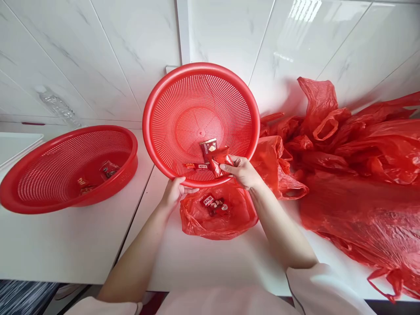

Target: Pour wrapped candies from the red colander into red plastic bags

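A red plastic basket is tilted toward me above the table, its mesh inside showing. My left hand grips its lower rim at the left. Inside the lower right of the rim, my right hand closes on a red wrapped snack packet. A dark brown packet and small red-wrapped pieces lie in the basket beside it. Below the rim, an opened red plastic bag rests on the table with several small wrapped pieces in it.
Another red basket with a few wrapped pieces stands at the left. A clear bottle is by the tiled wall, near a white tray. Piled red plastic bags cover the table's right side.
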Tool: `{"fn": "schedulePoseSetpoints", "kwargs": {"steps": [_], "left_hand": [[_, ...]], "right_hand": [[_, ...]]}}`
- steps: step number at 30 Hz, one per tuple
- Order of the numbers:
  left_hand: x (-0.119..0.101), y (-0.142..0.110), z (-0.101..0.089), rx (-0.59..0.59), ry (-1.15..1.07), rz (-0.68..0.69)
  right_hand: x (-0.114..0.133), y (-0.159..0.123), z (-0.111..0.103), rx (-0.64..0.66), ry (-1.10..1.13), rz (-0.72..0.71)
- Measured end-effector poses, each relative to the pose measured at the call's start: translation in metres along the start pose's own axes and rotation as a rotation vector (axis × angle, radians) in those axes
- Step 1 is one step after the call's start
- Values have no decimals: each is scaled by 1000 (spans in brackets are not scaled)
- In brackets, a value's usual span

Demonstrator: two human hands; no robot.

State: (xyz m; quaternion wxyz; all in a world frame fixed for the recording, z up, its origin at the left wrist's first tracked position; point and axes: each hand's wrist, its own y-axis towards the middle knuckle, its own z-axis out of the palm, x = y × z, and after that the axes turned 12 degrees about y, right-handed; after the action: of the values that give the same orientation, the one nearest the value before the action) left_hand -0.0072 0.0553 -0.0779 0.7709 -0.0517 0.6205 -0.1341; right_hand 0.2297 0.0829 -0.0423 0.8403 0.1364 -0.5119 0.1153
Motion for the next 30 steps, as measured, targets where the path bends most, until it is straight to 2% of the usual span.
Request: {"fn": "schedulePoseSetpoints", "kwargs": {"steps": [3, 7, 9, 12, 14, 20, 23, 25, 30], "left_hand": [[-1, -1, 0, 21, 3, -14], [1, 0, 0, 76, 3, 6], [3, 2, -1, 80, 4, 27], [9, 3, -1, 78, -12, 34], [11, 2, 1, 98, -20, 27], [11, -3, 5, 134, 36, 3], [12, -1, 4, 131, 47, -9], [13, 1, 2, 114, 39, -10], [9, 2, -1, 67, 47, 37]], "right_hand": [[10, -7, 3, 163, -257, -13], [14, -15, 8, 406, -489, 164], [9, -14, 11, 366, -596, 109], [-4, -8, 13, 161, -805, -169], [-16, -3, 11, 109, -930, -282], [-39, 5, -2, 185, -1111, -222], [-38, 7, -8, 134, -1042, -157], [-35, 8, -10, 49, -881, -88], [-31, 15, -10, -137, -67, 25]]}}
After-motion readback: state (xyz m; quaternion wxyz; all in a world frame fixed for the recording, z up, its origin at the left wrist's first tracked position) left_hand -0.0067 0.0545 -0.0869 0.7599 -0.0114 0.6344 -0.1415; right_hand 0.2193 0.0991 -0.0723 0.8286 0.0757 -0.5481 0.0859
